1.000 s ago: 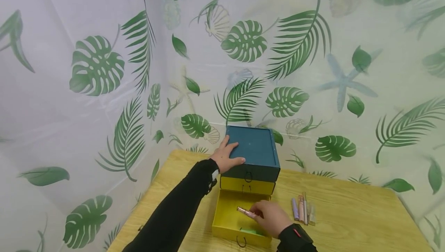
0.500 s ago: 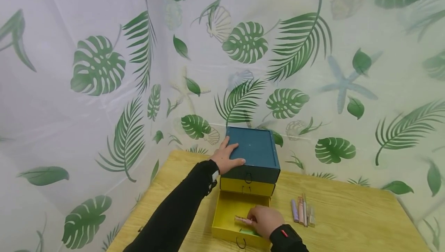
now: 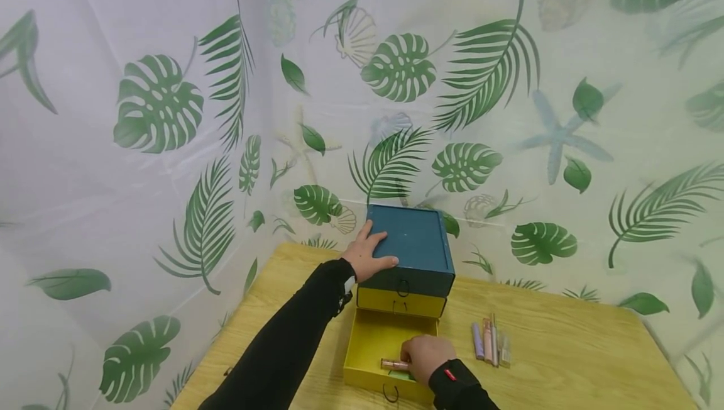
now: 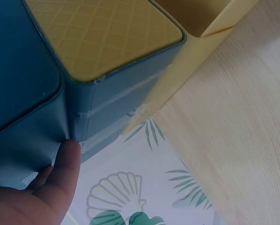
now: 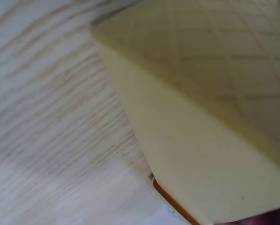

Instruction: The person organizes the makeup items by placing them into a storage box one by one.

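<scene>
A small blue drawer box point(image 3: 415, 240) stands on the table with its yellow bottom drawer point(image 3: 364, 377) pulled out. My left hand point(image 3: 366, 257) rests on the left part of the box top, fingers spread. In the left wrist view its fingers point(image 4: 67, 161) lie against the blue wall. Inside the open drawer, my right hand point(image 3: 431, 357) pinches a pinkish lip gloss tube point(image 3: 393, 365) by its right end, low over the drawer floor. A green item point(image 3: 401, 375) lies partly hidden beneath it. The right wrist view shows the drawer's pale outer side point(image 5: 177, 140), without the fingers.
To the right of the drawer, several slim cosmetic tubes lie side by side, among them a purple tube point(image 3: 477, 341) and a pink tube point(image 3: 488, 337). A closed yellow drawer point(image 3: 379, 300) sits above the open one. A leaf-patterned sheet point(image 3: 509, 146) hangs behind the wooden table point(image 3: 571, 347).
The right hand has moved left and down into the drawer, and the lip gloss tube has swung from slanted to nearly level. My left hand has stayed on the box top.
</scene>
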Demonstrator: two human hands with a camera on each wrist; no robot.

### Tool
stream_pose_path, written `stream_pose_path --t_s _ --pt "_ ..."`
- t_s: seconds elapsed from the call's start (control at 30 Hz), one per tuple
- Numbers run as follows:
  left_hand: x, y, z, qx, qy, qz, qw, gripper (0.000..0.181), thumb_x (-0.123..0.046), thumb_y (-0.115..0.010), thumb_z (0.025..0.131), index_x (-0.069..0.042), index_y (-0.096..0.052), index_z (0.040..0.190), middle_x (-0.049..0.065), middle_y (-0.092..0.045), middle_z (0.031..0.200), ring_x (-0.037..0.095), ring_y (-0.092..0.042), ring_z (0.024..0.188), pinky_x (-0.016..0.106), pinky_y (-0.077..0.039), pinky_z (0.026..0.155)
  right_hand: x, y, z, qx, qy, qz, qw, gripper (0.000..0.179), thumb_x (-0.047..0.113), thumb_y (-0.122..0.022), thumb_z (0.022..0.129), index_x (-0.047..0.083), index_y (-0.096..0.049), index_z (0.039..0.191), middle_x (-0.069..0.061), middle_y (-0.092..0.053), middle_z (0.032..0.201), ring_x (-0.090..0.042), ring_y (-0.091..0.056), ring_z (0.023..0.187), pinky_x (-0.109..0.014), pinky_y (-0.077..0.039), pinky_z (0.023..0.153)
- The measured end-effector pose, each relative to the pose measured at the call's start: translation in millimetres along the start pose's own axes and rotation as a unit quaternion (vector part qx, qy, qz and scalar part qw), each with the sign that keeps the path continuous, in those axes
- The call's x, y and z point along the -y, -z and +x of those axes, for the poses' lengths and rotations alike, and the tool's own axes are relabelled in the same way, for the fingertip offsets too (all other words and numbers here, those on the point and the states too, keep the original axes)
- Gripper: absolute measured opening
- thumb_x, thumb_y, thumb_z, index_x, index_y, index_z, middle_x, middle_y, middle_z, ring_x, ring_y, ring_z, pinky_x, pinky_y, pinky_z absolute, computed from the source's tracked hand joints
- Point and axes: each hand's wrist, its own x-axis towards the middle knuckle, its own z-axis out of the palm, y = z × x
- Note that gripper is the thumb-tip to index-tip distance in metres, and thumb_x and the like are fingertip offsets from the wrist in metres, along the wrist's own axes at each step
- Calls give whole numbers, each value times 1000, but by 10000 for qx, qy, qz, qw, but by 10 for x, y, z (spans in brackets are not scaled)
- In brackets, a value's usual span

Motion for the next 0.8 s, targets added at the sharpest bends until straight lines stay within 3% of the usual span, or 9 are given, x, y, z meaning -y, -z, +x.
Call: stream_pose_path --t_s 0.47,0.63,0.8 --pt "-27 7 -33 -33 47 -97 9999 75 -47 -65 99 -15 -35 160 12 -2 170 47 -25 147 59 -37 114 21 -9 -2 150 -85 -39 9998 14 17 -77 89 27 -73 80 11 -59 70 -9 -51 59 -32 -50 52" --pt "-16 0 -27 -8 79 -77 9999 75 -48 -65 99 -17 -35 160 11 -2 170 46 -25 148 59 -36 114 0 15 -28 40 -179 765 9969 10 14 -71 93 19 -77 98 5 -66 86 -15 -60 70 -35 -54 61" --pt "-22 16 -14 -2 22 -41 10000 75 -47 -64 99 -16 -34 160 12 -1 170 45 -25 148 58 -36 115 -62 85 -62 -166 -397 1732 9839 17 10 -66 95 12 -74 110 0 -64 102 -24 -63 89 -42 -55 78"
